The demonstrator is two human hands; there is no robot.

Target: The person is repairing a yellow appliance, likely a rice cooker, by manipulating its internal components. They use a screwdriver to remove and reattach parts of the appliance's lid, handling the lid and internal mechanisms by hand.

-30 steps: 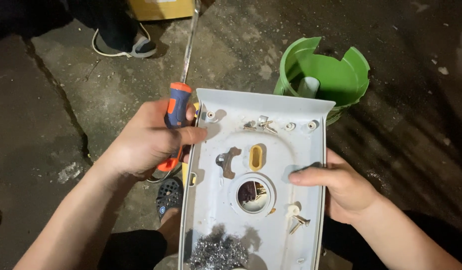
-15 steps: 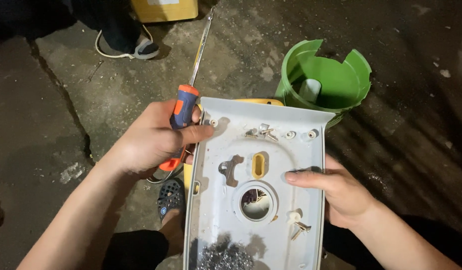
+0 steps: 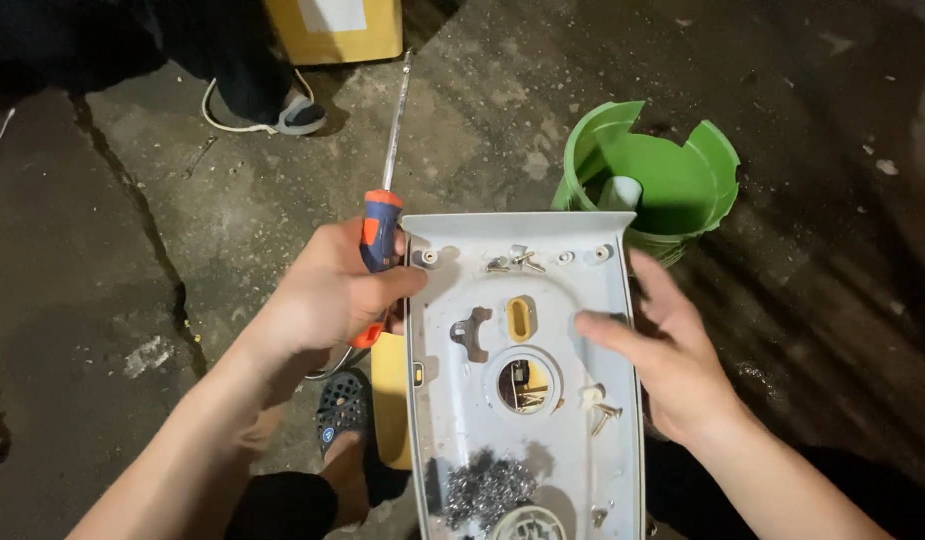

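Note:
My left hand (image 3: pixel 328 298) grips a screwdriver (image 3: pixel 385 215) with an orange and blue handle, its long metal shaft pointing away up the view. The same hand's thumb presses the left edge of a pale grey plastic panel (image 3: pixel 563 320). The panel lies face up with a round hole, a yellow oval slot, a brown bracket and loose screws (image 3: pixel 515 262) near its top. My right hand (image 3: pixel 663 350) hovers over the panel's right side with fingers spread, holding nothing. A clump of metal shavings (image 3: pixel 488 488) sits at the panel's near end.
A broken green plastic bucket (image 3: pixel 663 180) stands on the concrete beyond the panel. Another person's foot in a sandal (image 3: pixel 283 115) is at the top left, beside a yellow box (image 3: pixel 333 30). My own foot in a dark clog (image 3: pixel 341 412) shows below the panel.
My right hand has let go of the panel's right edge and opened its fingers above it. The left hand with the screwdriver has stayed at the left edge.

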